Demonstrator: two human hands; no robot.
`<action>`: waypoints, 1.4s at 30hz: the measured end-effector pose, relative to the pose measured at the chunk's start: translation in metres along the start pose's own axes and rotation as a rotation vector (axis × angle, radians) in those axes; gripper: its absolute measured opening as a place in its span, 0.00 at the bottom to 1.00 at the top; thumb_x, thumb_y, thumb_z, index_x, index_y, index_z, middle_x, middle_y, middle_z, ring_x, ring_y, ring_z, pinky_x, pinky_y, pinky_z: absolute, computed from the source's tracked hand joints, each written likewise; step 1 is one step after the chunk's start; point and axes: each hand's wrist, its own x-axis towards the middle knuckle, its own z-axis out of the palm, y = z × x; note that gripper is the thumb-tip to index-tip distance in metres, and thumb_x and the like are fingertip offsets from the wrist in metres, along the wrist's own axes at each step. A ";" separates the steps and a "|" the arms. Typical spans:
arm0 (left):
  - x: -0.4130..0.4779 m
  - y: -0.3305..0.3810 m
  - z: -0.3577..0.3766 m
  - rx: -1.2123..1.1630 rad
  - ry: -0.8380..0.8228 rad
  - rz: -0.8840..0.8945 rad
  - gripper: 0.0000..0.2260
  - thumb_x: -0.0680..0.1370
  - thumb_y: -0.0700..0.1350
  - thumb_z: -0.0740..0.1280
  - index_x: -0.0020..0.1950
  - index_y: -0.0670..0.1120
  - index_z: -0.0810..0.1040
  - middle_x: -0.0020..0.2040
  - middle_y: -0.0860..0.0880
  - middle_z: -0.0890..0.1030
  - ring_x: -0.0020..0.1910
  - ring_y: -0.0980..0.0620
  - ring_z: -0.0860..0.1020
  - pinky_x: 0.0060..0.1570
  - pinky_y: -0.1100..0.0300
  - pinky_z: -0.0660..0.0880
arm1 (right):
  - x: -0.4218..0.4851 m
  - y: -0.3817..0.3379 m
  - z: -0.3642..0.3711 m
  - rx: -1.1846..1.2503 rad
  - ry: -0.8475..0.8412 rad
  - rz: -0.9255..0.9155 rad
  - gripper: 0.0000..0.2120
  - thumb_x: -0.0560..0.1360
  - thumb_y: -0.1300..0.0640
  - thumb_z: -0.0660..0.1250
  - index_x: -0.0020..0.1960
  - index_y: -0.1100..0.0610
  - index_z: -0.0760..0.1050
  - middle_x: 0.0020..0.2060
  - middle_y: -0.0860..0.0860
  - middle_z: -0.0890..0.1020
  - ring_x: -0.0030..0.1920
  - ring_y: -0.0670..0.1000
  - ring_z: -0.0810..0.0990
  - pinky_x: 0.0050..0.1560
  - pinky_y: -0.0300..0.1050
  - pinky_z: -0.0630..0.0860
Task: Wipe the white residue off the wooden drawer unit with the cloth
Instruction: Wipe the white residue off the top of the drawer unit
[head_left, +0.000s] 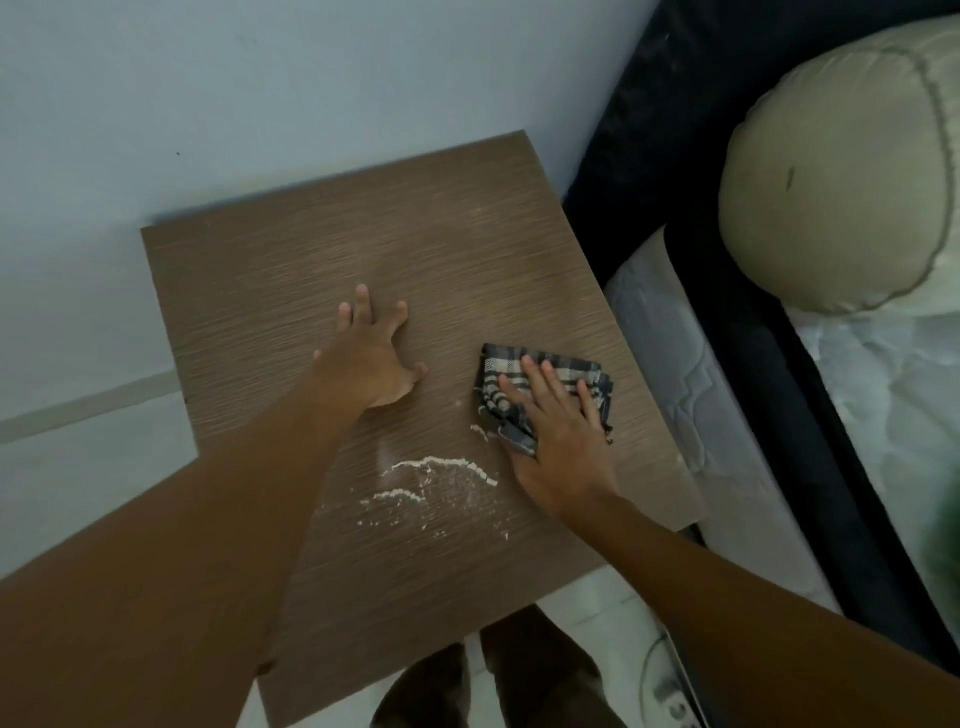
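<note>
Head view. The wooden drawer unit (270, 291) is standing against the wall, seen from above, with a bed just beside its right edge. The white residue (436, 475) is lying on the unit's top in broken lines and specks, toward the near edge and roughly mid-width.

The right hand (558, 441) is pressing flat on the cloth (540, 387), a folded checked piece resting on the top toward the unit's right edge, just beyond and to the right of the residue. Its grip is spread, fingers apart and laid over the fabric rather than clamped around it. A small fleck of residue is sitting at the cloth's near left corner.

The left hand (374, 358) is bracing on the bare top near the unit's centre, fingers splayed and holding nothing.

Assessment: the wiping stroke is under way, with most of the residue not yet cleared. To do it well, the cloth would need drawing toward the near edge and leftward across the lines, with even palm pressure and overlapping passes. Gathering the powder into the fold is advisable, since pushing it off the near edge would likely drop it on the floor.
</note>
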 end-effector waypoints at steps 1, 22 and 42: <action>-0.004 -0.002 0.002 0.004 0.001 0.007 0.37 0.77 0.57 0.66 0.79 0.58 0.47 0.78 0.50 0.32 0.78 0.45 0.37 0.73 0.36 0.52 | -0.006 -0.007 0.003 0.019 0.004 0.026 0.33 0.75 0.38 0.46 0.78 0.43 0.43 0.78 0.47 0.43 0.77 0.48 0.39 0.76 0.56 0.40; -0.032 -0.009 0.026 0.009 -0.069 0.062 0.39 0.76 0.54 0.69 0.79 0.58 0.47 0.78 0.49 0.31 0.77 0.44 0.35 0.72 0.35 0.52 | -0.091 -0.038 -0.113 0.884 0.386 0.691 0.04 0.80 0.53 0.61 0.52 0.44 0.73 0.42 0.44 0.79 0.39 0.43 0.79 0.37 0.40 0.73; -0.030 -0.009 0.029 -0.004 -0.063 0.054 0.40 0.75 0.53 0.70 0.79 0.57 0.47 0.78 0.49 0.31 0.77 0.45 0.34 0.72 0.34 0.51 | -0.080 -0.038 0.012 0.404 0.320 0.549 0.33 0.79 0.45 0.57 0.73 0.45 0.39 0.77 0.51 0.55 0.78 0.55 0.50 0.75 0.64 0.46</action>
